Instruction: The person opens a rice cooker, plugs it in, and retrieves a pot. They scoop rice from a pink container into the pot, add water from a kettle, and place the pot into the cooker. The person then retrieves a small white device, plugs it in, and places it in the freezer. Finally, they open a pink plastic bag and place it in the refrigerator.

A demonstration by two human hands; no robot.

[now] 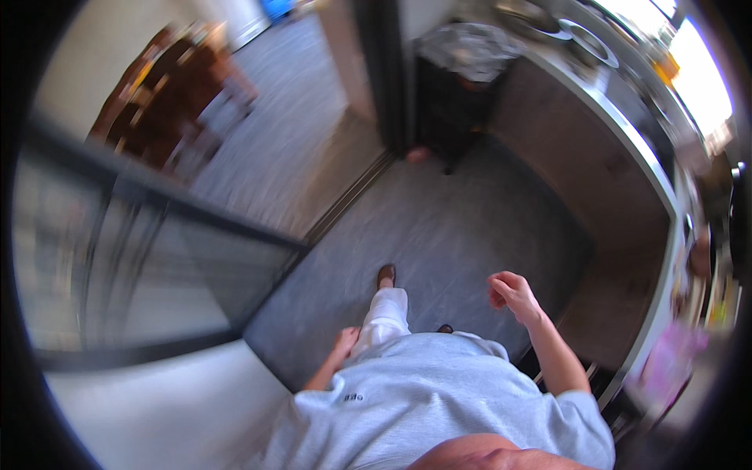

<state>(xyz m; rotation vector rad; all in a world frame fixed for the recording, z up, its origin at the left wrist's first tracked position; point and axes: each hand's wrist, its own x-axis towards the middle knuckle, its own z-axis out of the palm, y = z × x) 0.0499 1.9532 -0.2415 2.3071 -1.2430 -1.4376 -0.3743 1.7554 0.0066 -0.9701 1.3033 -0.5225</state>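
Observation:
My right hand (512, 295) hangs out in front of my body with its fingers loosely curled. I see nothing in it. It is above the grey floor (458, 229), with the brown cabinet fronts (617, 294) to its right. My left hand (346, 342) is down at my side against the white trousers (385, 314). Its fingers look curled but are partly hidden, so whether it holds anything is unclear. One brown shoe (386, 275) is forward, and the other shows only at its toe.
A dark-framed glass sliding door (176, 276) stands left, its floor track (349, 197) crossing the doorway. Ahead is a black bin (449, 108) with a grey plastic bag (470, 50). The counter edge (637, 150) curves along the right, bearing a pink plastic bag (670, 364). Brown wooden furniture (170, 94) is beyond.

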